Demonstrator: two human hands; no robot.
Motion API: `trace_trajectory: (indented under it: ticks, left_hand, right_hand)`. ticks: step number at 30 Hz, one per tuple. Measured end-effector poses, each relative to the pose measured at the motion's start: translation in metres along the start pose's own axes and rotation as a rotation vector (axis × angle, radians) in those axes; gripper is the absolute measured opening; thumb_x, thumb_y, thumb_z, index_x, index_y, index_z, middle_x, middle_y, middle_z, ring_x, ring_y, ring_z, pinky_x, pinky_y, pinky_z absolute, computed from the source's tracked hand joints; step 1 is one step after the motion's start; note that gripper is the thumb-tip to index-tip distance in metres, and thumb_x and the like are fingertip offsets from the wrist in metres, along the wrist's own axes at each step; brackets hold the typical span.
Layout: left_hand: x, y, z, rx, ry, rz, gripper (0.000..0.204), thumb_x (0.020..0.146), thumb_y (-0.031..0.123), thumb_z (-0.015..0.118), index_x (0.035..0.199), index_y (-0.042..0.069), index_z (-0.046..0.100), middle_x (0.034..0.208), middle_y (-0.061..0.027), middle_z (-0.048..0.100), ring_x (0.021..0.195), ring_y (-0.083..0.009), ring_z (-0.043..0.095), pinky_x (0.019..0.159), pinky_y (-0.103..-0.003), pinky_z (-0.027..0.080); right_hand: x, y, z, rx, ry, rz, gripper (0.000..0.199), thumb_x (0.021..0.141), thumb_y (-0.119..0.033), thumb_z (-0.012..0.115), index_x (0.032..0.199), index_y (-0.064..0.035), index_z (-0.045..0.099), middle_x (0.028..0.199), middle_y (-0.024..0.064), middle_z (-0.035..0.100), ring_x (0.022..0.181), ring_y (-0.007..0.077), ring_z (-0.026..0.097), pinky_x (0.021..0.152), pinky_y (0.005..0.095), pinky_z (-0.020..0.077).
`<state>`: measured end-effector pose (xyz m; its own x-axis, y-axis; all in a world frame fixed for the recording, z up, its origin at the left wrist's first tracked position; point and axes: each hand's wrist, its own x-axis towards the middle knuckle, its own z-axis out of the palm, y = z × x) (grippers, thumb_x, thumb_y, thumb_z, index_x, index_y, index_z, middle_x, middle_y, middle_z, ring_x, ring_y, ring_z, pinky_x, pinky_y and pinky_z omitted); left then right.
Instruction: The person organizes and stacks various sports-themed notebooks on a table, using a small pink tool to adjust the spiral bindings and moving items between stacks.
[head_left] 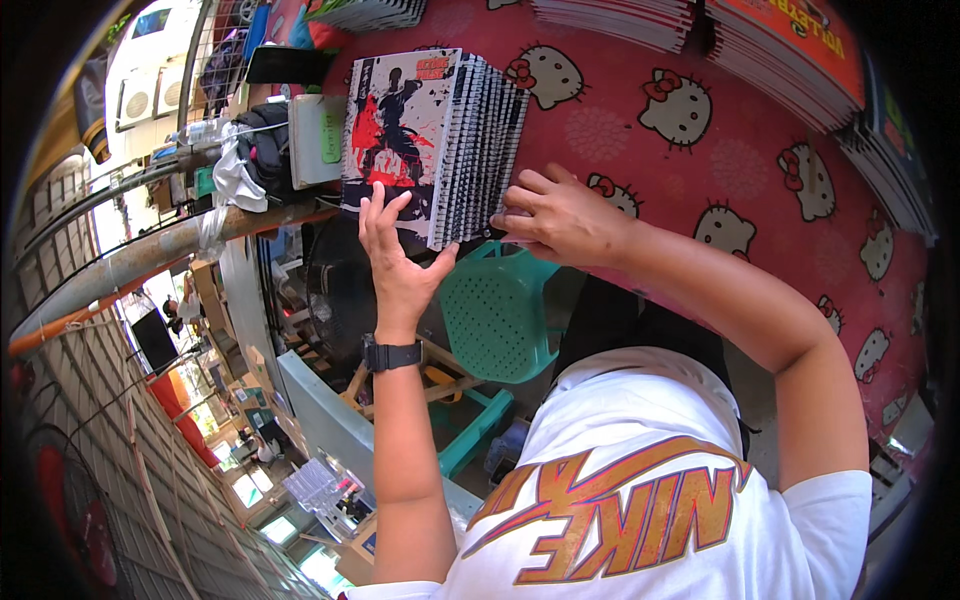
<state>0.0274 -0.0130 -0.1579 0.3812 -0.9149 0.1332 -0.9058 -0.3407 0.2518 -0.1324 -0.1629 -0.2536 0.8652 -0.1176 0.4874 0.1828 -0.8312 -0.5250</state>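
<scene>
A stack of spiral-bound notebooks [402, 140] lies at the table's near left edge, fanned so that several wire bindings show on its right side. The top cover is white, black and red with a dark figure. My left hand [398, 262], with a dark watch on its wrist, is at the near end of the stack. Its fingers are spread over the cover and its thumb points toward the bindings' near corner. Just right of the bindings, my right hand [568, 216] is closed, fingers curled together at the table edge. What it holds, if anything, is hidden.
A red tablecloth [620, 135] with white cat faces covers the table. More book stacks [785, 65] line its far and right sides. A green plastic stool [497, 315] stands below the near edge. A pale box [316, 142] and a metal rail [130, 265] are at the left.
</scene>
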Motion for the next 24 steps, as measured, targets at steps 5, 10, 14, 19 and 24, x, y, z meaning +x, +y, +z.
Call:
trace_trajectory:
  ticks: [5,10,14,19,24]
  left_hand:
    - [0.000,0.002,0.000,-0.011,0.007,-0.006,0.075,0.059,0.014,0.077,0.124,0.011,0.039,0.141,-0.0134,0.029,0.130,-0.0361,0.024,0.107,-0.047,0.019]
    - [-0.001,0.002,0.001,-0.014,0.013,-0.005,0.076,0.059,0.014,0.077,0.125,0.011,0.039,0.141,-0.0136,0.029,0.130,-0.0363,0.023,0.107,-0.047,0.019]
    - [0.000,0.001,0.002,-0.014,0.007,0.000,0.077,0.058,0.016,0.077,0.125,0.014,0.039,0.141,-0.0147,0.028,0.130,-0.0391,0.021,0.105,-0.048,0.022]
    - [0.000,0.002,0.002,-0.019,0.012,-0.010,0.076,0.059,0.015,0.077,0.125,0.011,0.039,0.142,-0.0136,0.028,0.131,-0.0366,0.022,0.107,-0.047,0.019]
    - [-0.001,0.001,0.002,-0.007,0.014,-0.007,0.077,0.059,0.015,0.077,0.125,0.011,0.038,0.142,-0.0136,0.028,0.131,-0.0366,0.022,0.107,-0.047,0.019]
  right_hand:
    - [-0.001,0.002,-0.002,-0.069,-0.024,-0.026,0.033,0.071,-0.023,0.063,0.103,-0.0149,0.061,0.090,-0.0003,0.047,0.094,0.0160,0.045,0.077,0.0347,0.0387]
    - [-0.002,0.004,-0.001,0.058,0.004,0.002,0.030,0.073,-0.023,0.064,0.100,-0.0112,0.063,0.089,0.0018,0.054,0.090,0.0173,0.051,0.077,0.0346,0.0418]
    - [0.013,0.011,-0.011,0.878,-0.310,0.496,0.022,0.076,-0.019,0.065,0.091,-0.0041,0.064,0.086,0.0115,0.060,0.079,0.0169,0.057,0.067,0.0311,0.0449]
    - [0.009,0.000,-0.011,0.626,-0.378,0.546,0.028,0.069,-0.019,0.067,0.093,-0.0048,0.064,0.085,0.0132,0.058,0.085,0.0220,0.056,0.069,0.0348,0.0452]
    - [-0.001,-0.007,-0.013,0.067,-0.116,0.159,0.038,0.066,-0.019,0.067,0.103,-0.0131,0.060,0.092,0.0065,0.050,0.096,0.0241,0.047,0.076,0.0434,0.0405]
